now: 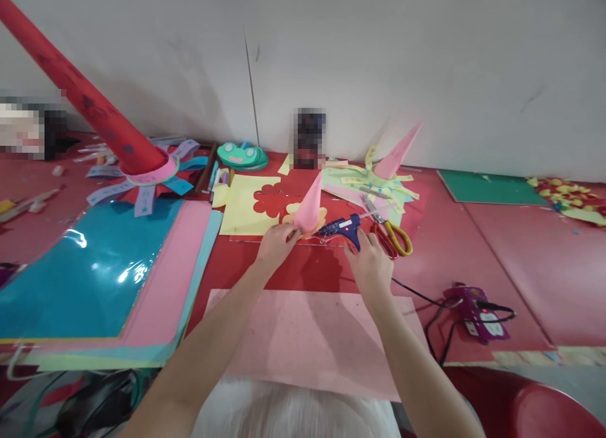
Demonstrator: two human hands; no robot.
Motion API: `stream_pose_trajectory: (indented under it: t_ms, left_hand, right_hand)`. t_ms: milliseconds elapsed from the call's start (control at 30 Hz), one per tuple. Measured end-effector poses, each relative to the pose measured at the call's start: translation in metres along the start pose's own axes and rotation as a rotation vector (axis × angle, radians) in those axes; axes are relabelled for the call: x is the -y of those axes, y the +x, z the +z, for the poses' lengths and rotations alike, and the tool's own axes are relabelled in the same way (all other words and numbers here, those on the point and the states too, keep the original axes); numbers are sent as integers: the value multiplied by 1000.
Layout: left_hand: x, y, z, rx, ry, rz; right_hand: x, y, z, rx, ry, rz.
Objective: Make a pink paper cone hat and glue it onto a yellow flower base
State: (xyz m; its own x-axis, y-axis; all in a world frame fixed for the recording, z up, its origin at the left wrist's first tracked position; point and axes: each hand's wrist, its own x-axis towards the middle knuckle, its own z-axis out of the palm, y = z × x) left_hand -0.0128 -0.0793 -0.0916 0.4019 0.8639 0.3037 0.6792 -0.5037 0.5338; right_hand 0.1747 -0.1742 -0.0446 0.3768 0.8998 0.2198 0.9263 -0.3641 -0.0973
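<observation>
My right hand [370, 261] is closed round the handle of a blue hot glue gun [348, 228], whose nozzle points left at the foot of a pink paper cone [309, 206]. My left hand [278, 243] pinches the lower left edge of that cone, fingertips together. The cone stands upright on a yellow scalloped paper piece [290, 213]. Behind it lies a red flower-shaped paper cutout [267, 200] on a yellow sheet [237, 204]. Just right of the glue gun are scissors [402, 238] with yellow and red handles.
Another pink cone [398, 155] with yellow paper strips stands behind, right. A tall red cone [89, 97] with paper strips leans at left, near stacked coloured sheets [173, 267]. A purple power strip [478, 315] with black cables lies at right. Green frog cutouts [242, 156] rest by the wall.
</observation>
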Motion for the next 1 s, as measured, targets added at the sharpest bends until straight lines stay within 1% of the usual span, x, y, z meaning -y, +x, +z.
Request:
stream_pose_trajectory:
  t_ms: [200,433,667,1000]
  left_hand:
    - [0,0,-1,1,-23,5]
    - [-1,0,-1,2,-35,-13]
    - [-2,-1,-2,31,-11,-42]
    - [0,0,-1,22,3,-23]
  right_hand:
    - [-1,0,0,27,6,40]
    - [0,1,-3,44,10,35]
    - [0,1,-5,81,24,51]
    - [2,0,-7,133,33,53]
